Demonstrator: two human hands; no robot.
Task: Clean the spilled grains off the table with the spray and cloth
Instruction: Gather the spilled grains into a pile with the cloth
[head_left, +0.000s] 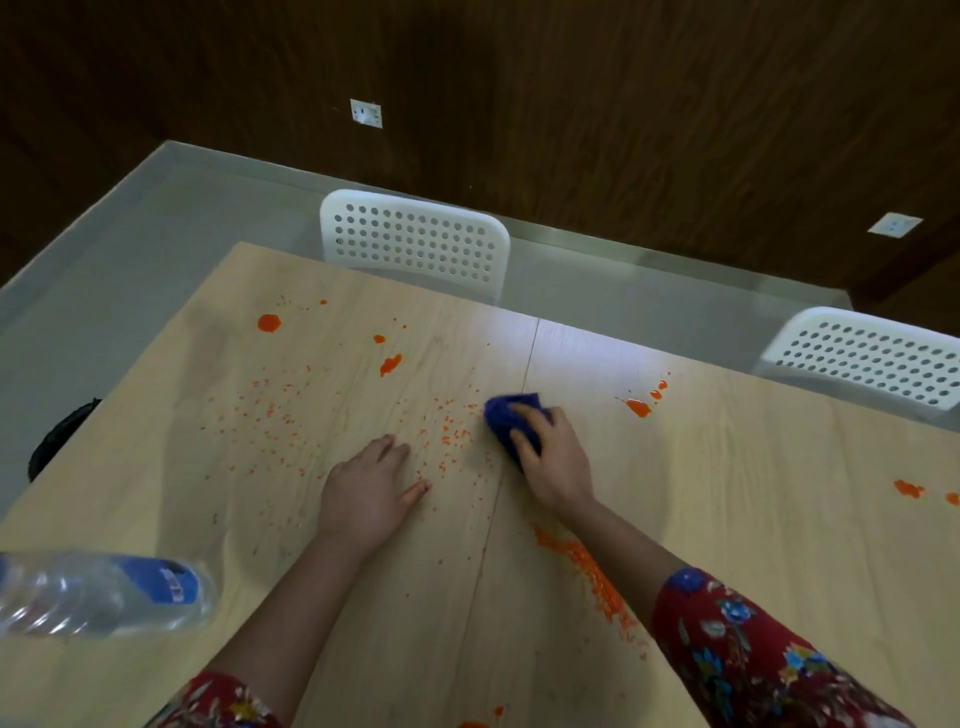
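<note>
Grains (447, 436): loose orange bits are scattered on the table (727, 493). They are thickest between my two hands and thin out toward 10 o'clock. A denser streak (592, 577) lies at 5 o'clock, just beside my right forearm.
Cloth (511, 415): blue and bunched, pressed on the wood at the 1 o'clock edge of the scatter.
Right hand (553, 457): my fingers curl over the cloth and grip it from above.
Left hand (371, 488): it lies flat on the wood with fingers nearly straight, holding nothing, fingertips at the edge of the scatter.
Progress: early, I judge, since most of the spill is not yet cleared.
Left to do: the scatter, the streak, and the wet-looking orange blobs (269, 322) at 11, 2 and 3 o'clock, plus a small one at the near edge.
Bottle (98, 595): clear with a blue label, lying on its side at 8 o'clock, well apart from my hands. I cannot tell whether it is the spray.
Around: white perforated chairs at 12 o'clock (415, 239) and 2 o'clock (862, 358).
In the way: my left hand would block a wipe toward 9 o'clock, and the far blobs call for a long reach.
</note>
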